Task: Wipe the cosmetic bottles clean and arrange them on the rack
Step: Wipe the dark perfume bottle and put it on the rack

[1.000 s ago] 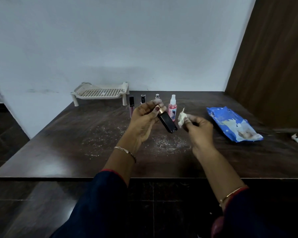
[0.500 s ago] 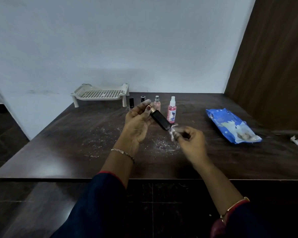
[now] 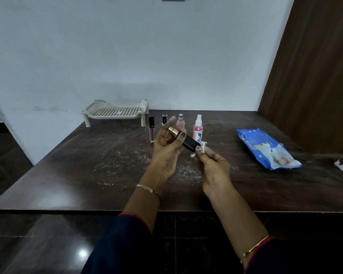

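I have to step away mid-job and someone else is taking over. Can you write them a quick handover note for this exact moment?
Left hand holds the black bottle, gold cap up-left.
Right hand pinches a white wipe against the bottle's lower end.
Rack stands at the table's back left, nothing on it.
Four more items wait upright behind the hands: lip gloss, black tube, clear bottle, pink spray.
Wipes pack lies to the right.
Left: finish this wipe, clean the others, rack all five.

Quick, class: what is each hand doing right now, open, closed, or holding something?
Left hand: closed on the black bottle with the gold cap, held tilted above the table.
Right hand: closed on a white wipe, pressed to the bottle's lower end.
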A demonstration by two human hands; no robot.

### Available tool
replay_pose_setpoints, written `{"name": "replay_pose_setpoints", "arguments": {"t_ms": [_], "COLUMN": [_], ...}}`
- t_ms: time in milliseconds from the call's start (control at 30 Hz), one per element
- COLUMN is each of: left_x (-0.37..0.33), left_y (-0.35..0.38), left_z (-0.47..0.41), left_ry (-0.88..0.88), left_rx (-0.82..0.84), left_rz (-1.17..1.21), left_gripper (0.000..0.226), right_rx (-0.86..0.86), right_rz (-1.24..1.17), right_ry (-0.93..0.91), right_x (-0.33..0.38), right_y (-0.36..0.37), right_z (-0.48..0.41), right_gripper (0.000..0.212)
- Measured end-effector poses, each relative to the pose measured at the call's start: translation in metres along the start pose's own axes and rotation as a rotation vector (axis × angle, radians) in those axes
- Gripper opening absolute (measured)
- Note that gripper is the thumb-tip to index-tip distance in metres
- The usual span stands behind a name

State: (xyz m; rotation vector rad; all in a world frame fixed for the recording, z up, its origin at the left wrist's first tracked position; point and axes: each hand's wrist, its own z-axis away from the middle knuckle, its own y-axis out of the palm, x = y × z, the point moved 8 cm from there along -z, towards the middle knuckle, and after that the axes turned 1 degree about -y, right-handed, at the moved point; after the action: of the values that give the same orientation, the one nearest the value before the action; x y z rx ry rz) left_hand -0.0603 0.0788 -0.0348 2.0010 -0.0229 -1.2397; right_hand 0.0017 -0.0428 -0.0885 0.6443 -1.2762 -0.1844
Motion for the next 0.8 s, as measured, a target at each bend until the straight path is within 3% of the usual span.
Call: {"name": "replay_pose_setpoints", "arguments": {"t_ms": [67,333,567,800], "left_x": [0.007,0.024,0.015,0.027], "left_y": [-0.002,0.002,0.001,-0.016], "left_z": [0.002,0.012,0.016,0.014], "left_ry": [-0.013,-0.054,-0.083,-0.206], "left_rx": [-0.017,-0.003,0.143,-0.035], "left_rz": [0.013,0.075,0.125,0.277], "left_gripper": [0.061,0.040,0.040,0.041], "right_rx": [-0.018,-0.002,0.178,0.120], "right_rz": [0.013,0.196,0.274,0.400], "right_ry": [-0.047,-0.361,-0.281,-0.597], "right_x": [0.003,0.032,0.043,0.091], "right_y": [0.001,0.013,0.014,0.028], "right_z": [0.001,0.013,0.020,0.019], "right_gripper": [0.028,0.020,0.014,0.028]}}
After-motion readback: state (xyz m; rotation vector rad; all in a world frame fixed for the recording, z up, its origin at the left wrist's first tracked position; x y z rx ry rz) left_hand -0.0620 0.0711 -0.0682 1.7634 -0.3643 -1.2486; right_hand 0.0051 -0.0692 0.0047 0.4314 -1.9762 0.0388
